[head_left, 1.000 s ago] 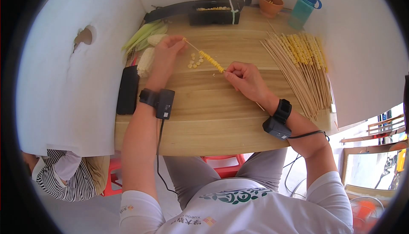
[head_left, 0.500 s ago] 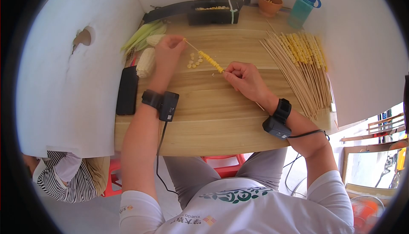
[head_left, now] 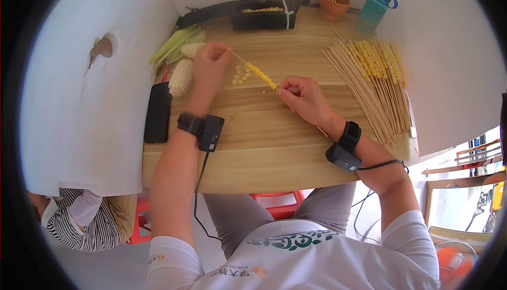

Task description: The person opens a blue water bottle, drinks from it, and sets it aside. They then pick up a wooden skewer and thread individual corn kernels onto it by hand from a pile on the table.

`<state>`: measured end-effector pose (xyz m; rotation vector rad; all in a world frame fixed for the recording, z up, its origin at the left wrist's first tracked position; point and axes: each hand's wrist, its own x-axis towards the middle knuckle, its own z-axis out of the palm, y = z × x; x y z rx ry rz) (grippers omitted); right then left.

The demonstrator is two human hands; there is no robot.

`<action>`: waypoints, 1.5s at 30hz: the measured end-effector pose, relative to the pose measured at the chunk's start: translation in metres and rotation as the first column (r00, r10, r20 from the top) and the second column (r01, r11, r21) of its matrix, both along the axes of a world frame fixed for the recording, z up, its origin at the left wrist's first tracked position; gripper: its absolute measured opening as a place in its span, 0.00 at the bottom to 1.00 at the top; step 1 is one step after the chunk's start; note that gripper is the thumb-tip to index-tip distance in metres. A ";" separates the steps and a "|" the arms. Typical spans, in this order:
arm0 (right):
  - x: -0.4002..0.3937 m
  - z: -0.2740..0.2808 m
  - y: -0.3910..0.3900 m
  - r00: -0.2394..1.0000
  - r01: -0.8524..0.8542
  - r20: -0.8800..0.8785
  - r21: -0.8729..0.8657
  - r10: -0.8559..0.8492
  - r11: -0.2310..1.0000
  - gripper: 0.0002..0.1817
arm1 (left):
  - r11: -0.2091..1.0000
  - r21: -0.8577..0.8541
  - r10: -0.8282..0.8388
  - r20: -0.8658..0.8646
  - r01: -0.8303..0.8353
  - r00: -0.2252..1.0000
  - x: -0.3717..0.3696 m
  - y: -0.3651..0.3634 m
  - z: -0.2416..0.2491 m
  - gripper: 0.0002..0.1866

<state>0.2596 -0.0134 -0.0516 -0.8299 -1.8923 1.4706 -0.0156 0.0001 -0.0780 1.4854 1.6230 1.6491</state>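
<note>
A thin wooden skewer (head_left: 238, 56) runs slantwise between my hands, with a row of yellow corn kernels (head_left: 261, 74) threaded along its middle. My right hand (head_left: 303, 99) is closed round the skewer just below the kernels, and the stick's lower end shows under the wrist. My left hand (head_left: 211, 60) pinches at the skewer's upper tip, where a small yellow kernel (head_left: 229, 50) shows at the fingertips. Loose kernels (head_left: 242, 75) lie on the table under the skewer. Beside my left hand lie a peeled corn cob (head_left: 181, 78) and a second cob (head_left: 191, 50), partly hidden.
Bare skewers (head_left: 359, 92) and kernel-threaded skewers (head_left: 376, 60) lie at the right. A black box (head_left: 264, 22) with kernels stands at the back, near a clay pot (head_left: 334, 6) and a blue bottle (head_left: 372, 13). Husks (head_left: 177, 44) and a black phone-like slab (head_left: 157, 113) are left.
My left hand and wrist have shifted very slightly to the right at the skewer's tip. The right hand and the threaded kernels stay in place.
</note>
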 end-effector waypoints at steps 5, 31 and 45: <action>0.000 -0.002 0.001 1.000 -0.003 -0.023 0.003 0.003 1.000 0.08 | 1.000 0.005 -0.003 0.004 0.003 1.000 0.000 0.001 -0.002 0.05; 0.000 -0.002 0.004 0.998 0.035 -0.047 0.001 -0.035 0.999 0.08 | 0.958 -0.121 -0.252 0.086 0.262 0.964 0.044 -0.018 0.018 0.11; 0.000 0.001 0.004 0.996 0.039 -0.082 -0.023 -0.041 0.999 0.08 | 0.996 -0.032 -0.088 -0.075 0.086 0.993 0.034 -0.016 0.021 0.11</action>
